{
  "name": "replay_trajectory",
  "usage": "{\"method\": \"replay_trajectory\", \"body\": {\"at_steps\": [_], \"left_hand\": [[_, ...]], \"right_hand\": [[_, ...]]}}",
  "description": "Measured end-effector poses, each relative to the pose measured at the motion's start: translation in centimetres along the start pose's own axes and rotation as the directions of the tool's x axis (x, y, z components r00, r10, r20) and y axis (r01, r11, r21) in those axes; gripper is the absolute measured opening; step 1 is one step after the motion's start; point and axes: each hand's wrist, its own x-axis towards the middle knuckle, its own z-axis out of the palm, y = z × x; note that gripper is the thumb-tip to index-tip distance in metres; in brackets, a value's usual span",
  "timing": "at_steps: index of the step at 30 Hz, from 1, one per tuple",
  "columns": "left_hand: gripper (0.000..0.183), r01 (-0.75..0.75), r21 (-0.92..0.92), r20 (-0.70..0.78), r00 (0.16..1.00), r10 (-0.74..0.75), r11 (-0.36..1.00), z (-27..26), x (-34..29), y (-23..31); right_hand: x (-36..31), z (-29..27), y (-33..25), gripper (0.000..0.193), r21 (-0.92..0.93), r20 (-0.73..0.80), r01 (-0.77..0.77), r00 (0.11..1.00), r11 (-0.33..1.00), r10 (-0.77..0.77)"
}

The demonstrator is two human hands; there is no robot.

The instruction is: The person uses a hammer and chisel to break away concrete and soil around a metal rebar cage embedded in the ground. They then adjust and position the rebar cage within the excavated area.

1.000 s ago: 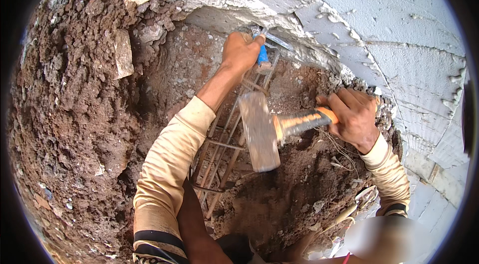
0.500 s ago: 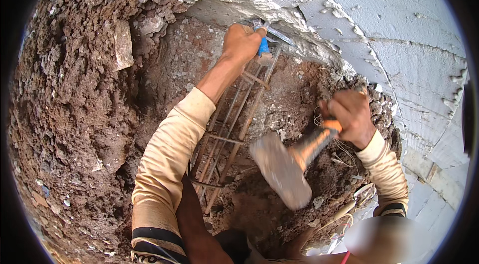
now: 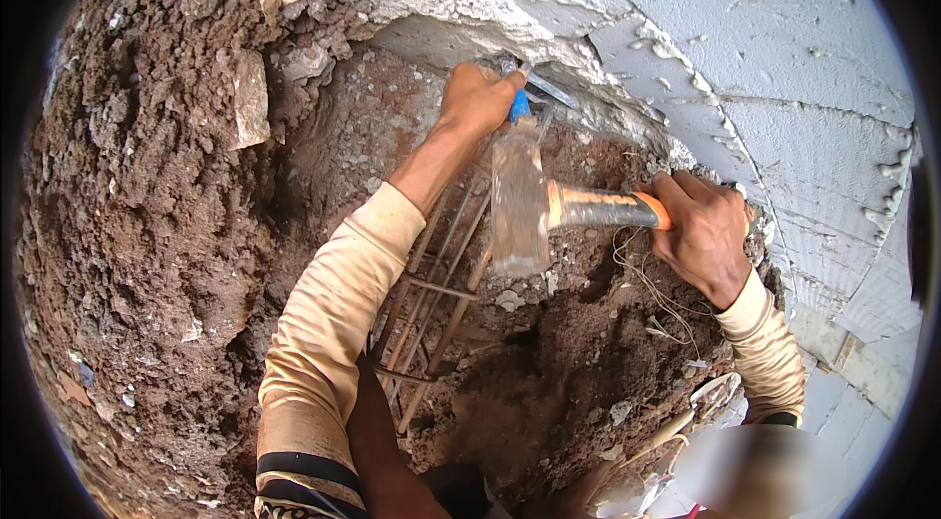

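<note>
My left hand is closed around a chisel with a blue grip, held against the broken lower edge of the concrete. Its working tip is hidden in the recess there. My right hand grips a sledgehammer by its orange and black handle. The blocky, worn steel head is at the butt end of the chisel; I cannot tell whether they touch. Behind and below the hammer head runs a rusty rebar cage with cross ties, partly covered by the head and my left arm.
Rough brown soil rises on the left, with a flat stone stuck in it. A grey plastered surface fills the upper right. Thin loose string lies below my right hand. Pale debris sits at the lower right.
The hammer head has swung up from the lower middle to the chisel's butt, and its handle is now nearly level. My left hand stays at the concrete edge, holding the chisel.
</note>
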Motion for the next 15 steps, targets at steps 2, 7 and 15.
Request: {"method": "replay_trajectory", "body": {"at_steps": [2,7,15], "left_hand": [[0.030,0.111,-0.049,0.124,0.987,-0.104,0.993,-0.1,-1.0,1.5],[0.032,0.137,-0.085,0.082,0.988,-0.130,0.987,1.0,-1.4,0.3],[0.034,0.217,-0.139,0.123,0.972,-0.201,0.966,0.8,-2.4,1.5]], "right_hand": [[0.2,-1.0,-0.4,0.024,0.071,-0.125,0.235,0.966,0.969,-0.225],[-0.2,2.6,2.8,0.020,-0.132,0.239,-0.050,0.968,0.990,0.081],[-0.7,2.5,2.5,0.016,0.061,0.017,0.100,0.995,0.993,-0.102]]}}
